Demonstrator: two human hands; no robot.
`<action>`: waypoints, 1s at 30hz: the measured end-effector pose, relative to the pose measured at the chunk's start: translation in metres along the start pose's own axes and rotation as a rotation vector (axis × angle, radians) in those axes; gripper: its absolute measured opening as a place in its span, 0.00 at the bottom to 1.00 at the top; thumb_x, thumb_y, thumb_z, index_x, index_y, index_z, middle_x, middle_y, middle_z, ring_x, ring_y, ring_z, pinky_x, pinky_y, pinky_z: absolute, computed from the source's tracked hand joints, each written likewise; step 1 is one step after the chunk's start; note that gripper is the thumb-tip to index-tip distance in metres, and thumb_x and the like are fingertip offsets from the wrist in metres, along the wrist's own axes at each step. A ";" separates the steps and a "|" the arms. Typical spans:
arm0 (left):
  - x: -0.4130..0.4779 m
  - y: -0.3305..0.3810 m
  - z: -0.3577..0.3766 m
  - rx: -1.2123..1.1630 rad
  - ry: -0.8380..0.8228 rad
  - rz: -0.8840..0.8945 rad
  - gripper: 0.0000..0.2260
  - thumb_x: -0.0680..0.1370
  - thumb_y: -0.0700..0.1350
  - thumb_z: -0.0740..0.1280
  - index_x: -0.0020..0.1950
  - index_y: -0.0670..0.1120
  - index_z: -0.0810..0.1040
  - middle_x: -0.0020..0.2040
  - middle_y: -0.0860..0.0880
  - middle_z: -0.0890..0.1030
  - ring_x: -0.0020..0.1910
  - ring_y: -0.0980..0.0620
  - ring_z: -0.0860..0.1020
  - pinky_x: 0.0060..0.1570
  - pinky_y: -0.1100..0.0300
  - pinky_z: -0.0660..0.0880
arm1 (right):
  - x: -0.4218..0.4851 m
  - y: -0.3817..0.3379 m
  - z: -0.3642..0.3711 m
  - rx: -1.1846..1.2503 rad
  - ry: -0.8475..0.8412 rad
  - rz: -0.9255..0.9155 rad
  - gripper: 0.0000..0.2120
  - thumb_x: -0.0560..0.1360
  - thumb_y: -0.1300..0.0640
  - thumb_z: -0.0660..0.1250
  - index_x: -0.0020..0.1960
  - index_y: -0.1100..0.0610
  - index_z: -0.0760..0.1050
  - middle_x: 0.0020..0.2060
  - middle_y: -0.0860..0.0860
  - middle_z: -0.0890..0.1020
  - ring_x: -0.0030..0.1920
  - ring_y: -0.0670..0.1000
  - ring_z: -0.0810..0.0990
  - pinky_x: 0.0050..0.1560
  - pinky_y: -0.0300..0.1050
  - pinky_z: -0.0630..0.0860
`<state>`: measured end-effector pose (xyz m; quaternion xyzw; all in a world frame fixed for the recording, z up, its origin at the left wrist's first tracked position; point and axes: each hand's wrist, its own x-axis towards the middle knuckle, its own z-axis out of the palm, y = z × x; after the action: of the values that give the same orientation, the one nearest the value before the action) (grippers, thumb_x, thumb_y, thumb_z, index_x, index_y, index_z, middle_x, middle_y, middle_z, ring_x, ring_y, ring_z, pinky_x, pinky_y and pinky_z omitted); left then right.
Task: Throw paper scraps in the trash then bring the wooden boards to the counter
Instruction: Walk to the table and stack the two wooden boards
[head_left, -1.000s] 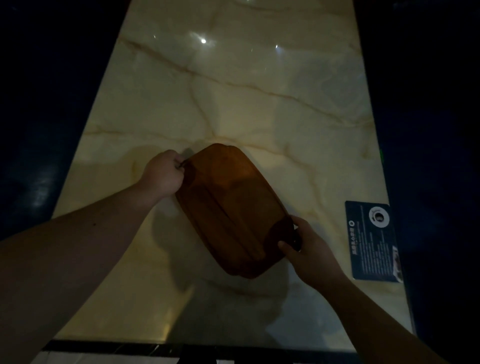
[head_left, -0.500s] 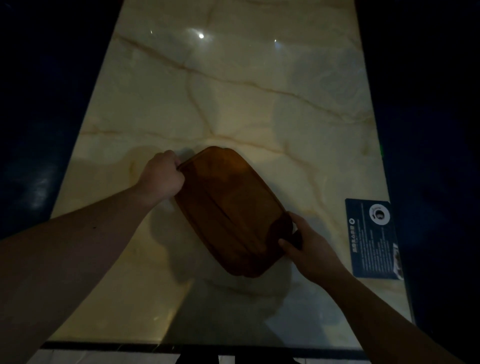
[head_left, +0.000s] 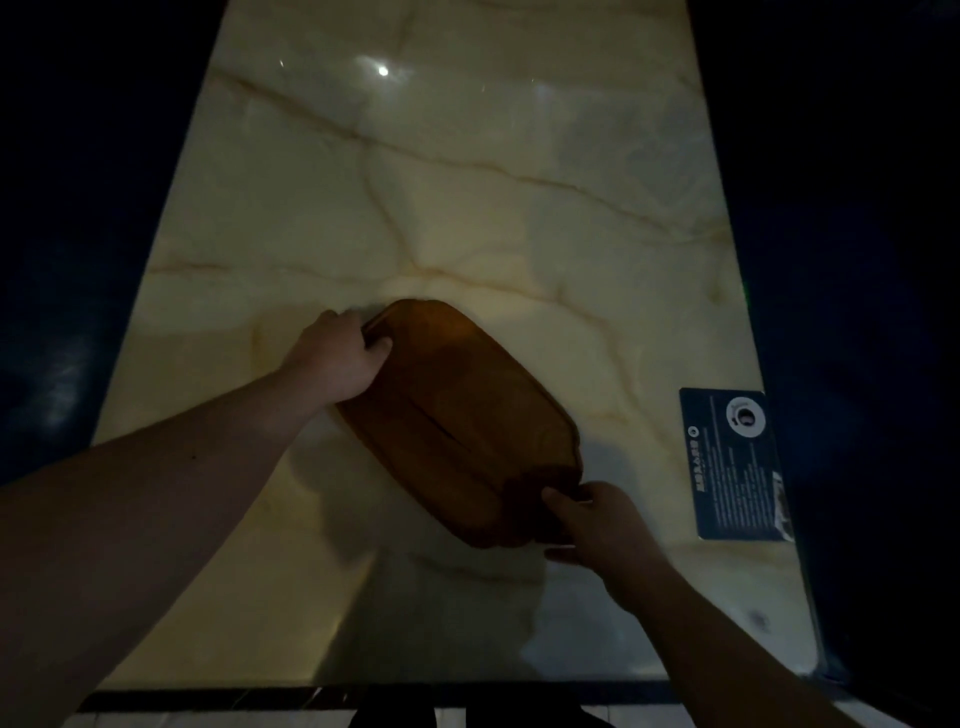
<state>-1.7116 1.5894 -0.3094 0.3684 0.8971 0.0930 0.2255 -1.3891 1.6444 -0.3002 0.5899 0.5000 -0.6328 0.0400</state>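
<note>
Since a second ago, little has shifted: both hands keep their hold on the stack of dark brown, round-cornered wooden boards (head_left: 457, 421), which lies at the same diagonal on the pale veined marble counter (head_left: 467, 197), and the left thumb now shows over the far edge.

From the head view, the left hand (head_left: 337, 356) is closed around the boards' far-left corner, fingers curled over the rim. The right hand (head_left: 597, 519) pinches the near-right corner, thumb on top and fingers tucked beneath. The boards sit near the counter's middle, well left of a dark blue printed card (head_left: 737, 462) lying flat by the counter's right edge. Whether the boards rest fully on the marble or hang just above it cannot be told in this dim light.

Judging by the ridges across the top, more than one board is stacked, so an uneven release could let the upper one slide off. Polished marble offers little grip, and fingers caught beneath the near corner risk being pinched.
</note>
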 end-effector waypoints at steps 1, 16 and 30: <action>-0.006 -0.005 0.001 -0.010 0.005 -0.010 0.23 0.76 0.57 0.62 0.60 0.40 0.72 0.54 0.35 0.76 0.51 0.34 0.76 0.49 0.48 0.74 | 0.000 -0.002 0.000 -0.020 0.028 -0.008 0.12 0.75 0.51 0.69 0.52 0.58 0.73 0.48 0.58 0.81 0.41 0.54 0.85 0.40 0.52 0.83; -0.107 -0.035 0.018 -0.347 -0.206 -0.196 0.26 0.77 0.61 0.57 0.59 0.38 0.68 0.52 0.39 0.77 0.44 0.39 0.79 0.39 0.48 0.78 | 0.014 -0.035 -0.008 -0.326 0.232 -0.199 0.25 0.79 0.42 0.57 0.63 0.61 0.71 0.53 0.60 0.78 0.53 0.60 0.77 0.56 0.60 0.75; -0.187 -0.041 -0.061 -0.760 0.182 -0.221 0.20 0.73 0.66 0.57 0.40 0.50 0.75 0.39 0.49 0.80 0.38 0.48 0.80 0.33 0.56 0.73 | -0.028 -0.096 -0.005 -0.032 0.033 -0.485 0.11 0.78 0.42 0.60 0.47 0.48 0.74 0.45 0.50 0.81 0.44 0.53 0.82 0.43 0.54 0.80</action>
<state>-1.6491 1.4285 -0.2064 0.1507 0.8493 0.4253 0.2739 -1.4388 1.6804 -0.2212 0.4622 0.6375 -0.6061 -0.1120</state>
